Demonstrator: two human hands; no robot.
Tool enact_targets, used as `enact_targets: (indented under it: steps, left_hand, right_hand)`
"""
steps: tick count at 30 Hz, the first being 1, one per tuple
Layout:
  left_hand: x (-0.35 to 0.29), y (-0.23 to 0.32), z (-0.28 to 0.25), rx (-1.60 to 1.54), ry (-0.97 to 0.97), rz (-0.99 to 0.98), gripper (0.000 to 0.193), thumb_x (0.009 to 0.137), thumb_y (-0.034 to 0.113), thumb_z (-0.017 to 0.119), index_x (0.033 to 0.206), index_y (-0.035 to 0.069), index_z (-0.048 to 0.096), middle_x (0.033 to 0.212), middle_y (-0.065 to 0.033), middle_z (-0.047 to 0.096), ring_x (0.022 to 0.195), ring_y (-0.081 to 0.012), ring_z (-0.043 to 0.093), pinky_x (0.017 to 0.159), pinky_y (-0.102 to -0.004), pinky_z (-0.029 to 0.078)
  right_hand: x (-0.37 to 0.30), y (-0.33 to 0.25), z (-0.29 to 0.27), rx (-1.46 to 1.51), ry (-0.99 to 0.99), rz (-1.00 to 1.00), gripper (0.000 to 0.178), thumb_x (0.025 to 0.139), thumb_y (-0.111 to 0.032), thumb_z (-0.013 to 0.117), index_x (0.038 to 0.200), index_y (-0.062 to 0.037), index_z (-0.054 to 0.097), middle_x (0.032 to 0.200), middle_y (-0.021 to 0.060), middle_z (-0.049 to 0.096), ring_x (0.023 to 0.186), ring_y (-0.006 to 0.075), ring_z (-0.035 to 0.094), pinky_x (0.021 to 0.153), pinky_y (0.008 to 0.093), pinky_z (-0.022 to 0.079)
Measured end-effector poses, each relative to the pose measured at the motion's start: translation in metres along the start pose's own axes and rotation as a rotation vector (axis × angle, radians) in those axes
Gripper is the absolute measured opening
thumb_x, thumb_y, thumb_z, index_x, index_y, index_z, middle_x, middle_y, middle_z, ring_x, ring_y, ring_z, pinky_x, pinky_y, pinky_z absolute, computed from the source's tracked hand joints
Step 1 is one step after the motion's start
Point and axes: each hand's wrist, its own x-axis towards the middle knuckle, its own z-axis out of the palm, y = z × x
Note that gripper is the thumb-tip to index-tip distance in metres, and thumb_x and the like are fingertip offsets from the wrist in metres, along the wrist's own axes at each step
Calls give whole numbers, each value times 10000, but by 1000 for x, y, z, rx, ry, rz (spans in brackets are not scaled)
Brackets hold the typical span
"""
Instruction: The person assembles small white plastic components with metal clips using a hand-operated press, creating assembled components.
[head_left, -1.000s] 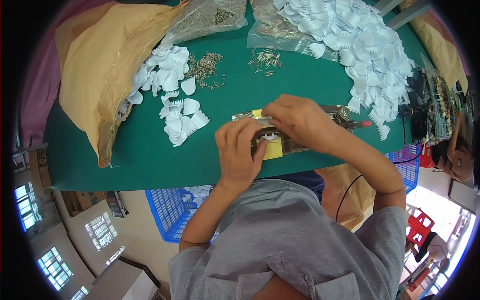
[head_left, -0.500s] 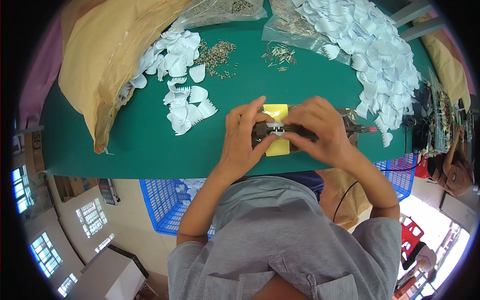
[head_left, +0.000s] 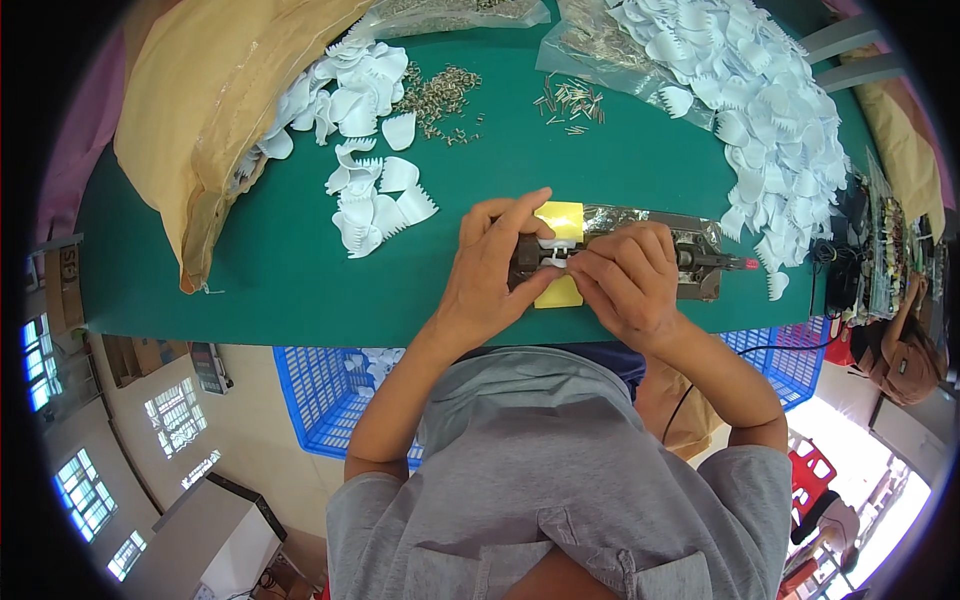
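Note:
A dark metal clamping jig [head_left: 698, 250] lies near the table's front edge, with a red-tipped lever at its right end and yellow plates [head_left: 560, 217] across it. Between those plates sits a small white plastic hair claw clip [head_left: 557, 245], seemingly of two halves. My left hand [head_left: 485, 265] grips it between the thumb on the near side and fingers on the far side. From the right, my right hand [head_left: 638, 280] pinches at the clip's right end, the other fingers curled in. Whatever its fingertips hold is too small to make out.
Toothed white clip halves [head_left: 378, 205] lie to the left, beside a brown sack [head_left: 225, 110] spilling more. Small metal springs [head_left: 440, 100] and thin pins [head_left: 572, 102] lie in loose piles. A large heap of white halves [head_left: 765, 130] covers the right. Below the table stands a blue basket [head_left: 325, 400].
My right hand has drawn its fingers in and turned, pinching closer to the clip's right end and uncovering more of the jig. My left hand keeps its grip. The whole view has shifted slightly.

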Motion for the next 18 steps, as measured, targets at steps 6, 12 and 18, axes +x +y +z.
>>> enact_targets:
  steps: [6, 12, 18]
  left_hand:
    - [0, 0, 0, -3, -17, 8, 880, 763, 49, 880, 1543, 112, 479, 1182, -55, 707, 1236, -291, 525, 1064, -432, 426]
    - [0, -2, 2, 35, 7, 25, 865, 753, 19, 869, 1530, 94, 496, 1165, -59, 724, 1208, -284, 544, 1046, -407, 468]
    - [1, -6, 2, 36, 0, 14, 842, 764, 55, 876, 1520, 123, 511, 1174, -39, 695, 1210, -284, 529, 1045, -427, 427]
  right_hand:
    - [5, -2, 1, 0, 46, 18, 267, 766, -83, 837, 1007, -76, 722, 1007, 29, 665, 896, 229, 629, 808, 403, 474]
    - [1, 0, 2, -53, 11, 5, 257, 777, -102, 843, 1002, -85, 722, 1013, 26, 671, 915, 229, 632, 802, 400, 477]
    - [5, -2, 4, -39, 6, 57, 255, 755, -114, 850, 971, -93, 714, 982, 23, 663, 891, 224, 627, 791, 397, 474]
